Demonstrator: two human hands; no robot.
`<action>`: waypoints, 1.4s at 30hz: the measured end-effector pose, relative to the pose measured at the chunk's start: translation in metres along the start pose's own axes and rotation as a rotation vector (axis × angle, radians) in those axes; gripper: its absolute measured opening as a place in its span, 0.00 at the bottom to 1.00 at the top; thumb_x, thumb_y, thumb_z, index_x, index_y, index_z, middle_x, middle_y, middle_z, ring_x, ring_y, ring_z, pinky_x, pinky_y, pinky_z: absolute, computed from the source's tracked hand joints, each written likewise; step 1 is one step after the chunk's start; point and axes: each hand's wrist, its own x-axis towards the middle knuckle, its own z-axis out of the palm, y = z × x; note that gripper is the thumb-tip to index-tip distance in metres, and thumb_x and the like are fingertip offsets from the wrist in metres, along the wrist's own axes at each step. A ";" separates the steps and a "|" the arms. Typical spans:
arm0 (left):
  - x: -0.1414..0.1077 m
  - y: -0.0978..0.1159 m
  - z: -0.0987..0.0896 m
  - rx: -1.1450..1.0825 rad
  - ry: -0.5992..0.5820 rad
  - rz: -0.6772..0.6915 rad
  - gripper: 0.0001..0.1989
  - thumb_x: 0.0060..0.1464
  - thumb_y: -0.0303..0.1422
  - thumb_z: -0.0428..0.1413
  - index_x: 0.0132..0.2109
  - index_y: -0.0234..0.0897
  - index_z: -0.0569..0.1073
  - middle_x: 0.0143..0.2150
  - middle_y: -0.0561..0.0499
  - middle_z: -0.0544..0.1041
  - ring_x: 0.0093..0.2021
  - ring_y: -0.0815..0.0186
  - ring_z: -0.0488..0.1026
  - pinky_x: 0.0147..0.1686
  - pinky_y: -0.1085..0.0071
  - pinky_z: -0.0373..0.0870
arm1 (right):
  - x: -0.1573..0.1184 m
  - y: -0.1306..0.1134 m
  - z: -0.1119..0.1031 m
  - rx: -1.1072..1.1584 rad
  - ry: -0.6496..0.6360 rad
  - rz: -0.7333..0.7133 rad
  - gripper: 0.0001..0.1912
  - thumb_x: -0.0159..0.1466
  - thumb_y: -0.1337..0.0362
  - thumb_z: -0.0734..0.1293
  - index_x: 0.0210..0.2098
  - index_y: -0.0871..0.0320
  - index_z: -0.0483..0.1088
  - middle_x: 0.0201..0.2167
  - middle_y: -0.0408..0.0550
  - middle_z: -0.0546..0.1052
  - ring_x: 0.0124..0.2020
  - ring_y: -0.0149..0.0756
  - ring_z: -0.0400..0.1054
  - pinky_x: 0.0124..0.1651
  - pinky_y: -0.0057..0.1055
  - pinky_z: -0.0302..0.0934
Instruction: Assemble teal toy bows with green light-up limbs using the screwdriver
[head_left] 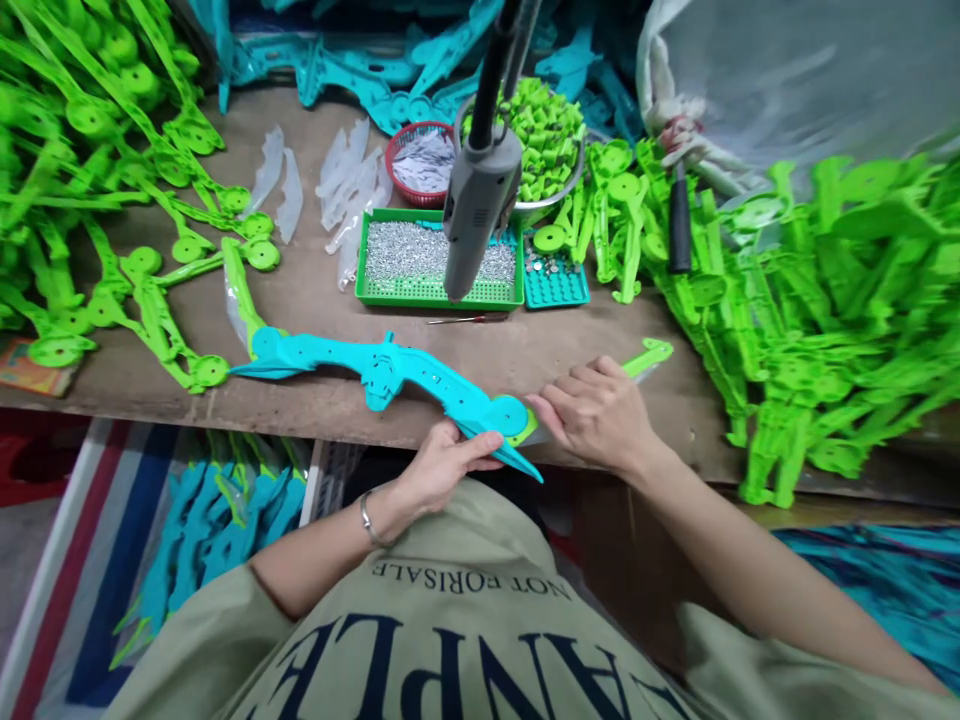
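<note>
A blue plastic toy bow body (pixel 420 372) lies along the front of the workbench, its right end over the edge. My left hand (pixel 442 465) grips that right end from below, thumb on top near the round disc. My right hand (pixel 596 415) is wrapped round a green bow limb (pixel 646 355), whose tip sticks out past the fingers and whose inner end meets the blue disc. At the far left end, another green limb (pixel 238 285) with a translucent strip is joined to the blue body and points away from me.
A grey electric screwdriver (pixel 480 205) hangs over a green tray (pixel 439 300) of small screws. Behind are a red basket (pixel 390 165) and a bowl of green parts (pixel 544 140). Green limbs (pixel 847 300) pile at right and left (pixel 82 180). Blue-green assemblies (pixel 217 520) stand below left.
</note>
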 end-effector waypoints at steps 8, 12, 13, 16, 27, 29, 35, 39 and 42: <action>0.006 -0.018 0.009 -0.067 0.052 -0.004 0.24 0.42 0.43 0.74 0.42 0.31 0.80 0.43 0.41 0.82 0.41 0.58 0.80 0.43 0.62 0.79 | -0.012 -0.004 0.015 -0.014 0.116 0.041 0.24 0.72 0.63 0.60 0.19 0.56 0.70 0.15 0.46 0.72 0.21 0.34 0.60 0.35 0.38 0.45; 0.013 -0.022 0.011 -0.093 -0.010 -0.046 0.24 0.43 0.38 0.75 0.45 0.32 0.77 0.43 0.42 0.82 0.42 0.61 0.81 0.51 0.60 0.77 | -0.016 0.032 0.039 0.051 0.045 -0.041 0.25 0.73 0.63 0.57 0.19 0.56 0.69 0.17 0.46 0.73 0.22 0.34 0.61 0.35 0.38 0.48; 0.011 -0.020 0.008 -0.090 -0.033 -0.079 0.25 0.43 0.36 0.75 0.46 0.33 0.77 0.42 0.42 0.82 0.42 0.61 0.82 0.51 0.60 0.77 | -0.016 0.043 0.045 0.066 0.037 -0.066 0.25 0.73 0.63 0.57 0.20 0.56 0.69 0.17 0.46 0.72 0.22 0.34 0.60 0.36 0.38 0.50; -0.007 -0.009 -0.010 -0.068 -0.078 -0.141 0.26 0.45 0.34 0.74 0.50 0.34 0.74 0.44 0.41 0.83 0.41 0.61 0.83 0.48 0.62 0.78 | -0.015 0.068 0.052 0.109 0.021 -0.076 0.22 0.72 0.61 0.57 0.22 0.55 0.68 0.20 0.47 0.72 0.24 0.37 0.61 0.36 0.38 0.52; -0.058 0.009 -0.091 -0.232 0.524 0.373 0.23 0.50 0.38 0.70 0.47 0.36 0.70 0.43 0.46 0.83 0.44 0.61 0.83 0.52 0.60 0.76 | 0.127 -0.087 0.057 0.392 -0.096 -0.274 0.15 0.70 0.59 0.63 0.52 0.60 0.71 0.48 0.61 0.79 0.49 0.51 0.69 0.50 0.43 0.59; -0.055 0.012 -0.096 -0.283 0.562 0.427 0.24 0.51 0.40 0.70 0.49 0.37 0.70 0.43 0.46 0.83 0.45 0.61 0.83 0.55 0.58 0.74 | 0.150 -0.107 0.073 0.381 -0.155 -0.296 0.24 0.67 0.59 0.66 0.59 0.62 0.68 0.51 0.64 0.78 0.52 0.55 0.69 0.55 0.47 0.57; -0.049 0.033 -0.107 -0.398 0.581 0.536 0.23 0.46 0.46 0.72 0.40 0.35 0.75 0.46 0.44 0.84 0.53 0.55 0.81 0.62 0.54 0.68 | 0.158 -0.113 0.084 0.402 -0.105 -0.382 0.23 0.67 0.66 0.63 0.61 0.61 0.67 0.45 0.59 0.80 0.46 0.50 0.72 0.54 0.45 0.57; -0.045 0.046 -0.105 -0.463 0.555 0.545 0.26 0.42 0.47 0.73 0.42 0.33 0.79 0.44 0.43 0.84 0.54 0.51 0.80 0.61 0.50 0.69 | 0.145 -0.110 0.064 0.372 -0.065 -0.412 0.25 0.67 0.66 0.61 0.63 0.62 0.65 0.44 0.58 0.79 0.42 0.49 0.71 0.47 0.43 0.58; -0.044 0.046 -0.101 -0.490 0.545 0.563 0.27 0.39 0.48 0.74 0.41 0.33 0.79 0.40 0.44 0.85 0.51 0.51 0.81 0.59 0.51 0.72 | 0.153 -0.112 0.050 0.530 -0.112 -0.367 0.27 0.63 0.66 0.64 0.61 0.62 0.66 0.44 0.58 0.78 0.43 0.50 0.71 0.47 0.45 0.61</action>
